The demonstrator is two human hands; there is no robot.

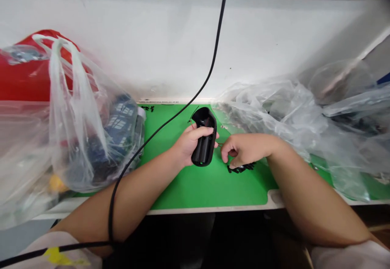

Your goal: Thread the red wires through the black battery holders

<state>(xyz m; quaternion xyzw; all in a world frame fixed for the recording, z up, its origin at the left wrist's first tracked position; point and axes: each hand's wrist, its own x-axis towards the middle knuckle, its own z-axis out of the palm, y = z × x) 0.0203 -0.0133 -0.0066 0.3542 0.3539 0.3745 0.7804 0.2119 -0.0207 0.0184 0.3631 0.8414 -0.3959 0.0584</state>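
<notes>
My left hand (187, 143) is wrapped around a black hollow plastic housing (203, 149), thumb lying across its open face. The housing is tilted, its flared end pointing away from me, and ribbed inner walls show. Thin wires (195, 112) stick out by its upper left edge. My right hand (245, 150) hovers low just to the right, over a small pile of black plastic parts (242, 168). Its fingers are bent down, with thumb and index finger slightly apart near the pile's left end. I see nothing between those fingertips.
A black cable (210, 70) hangs across the view and over my left forearm. Bulging clear plastic bags (82, 139) stand left, more bags (283, 106) lie right. Several small black bits (148, 109) sit at the back of the green mat (207, 191), before a white wall (146, 37).
</notes>
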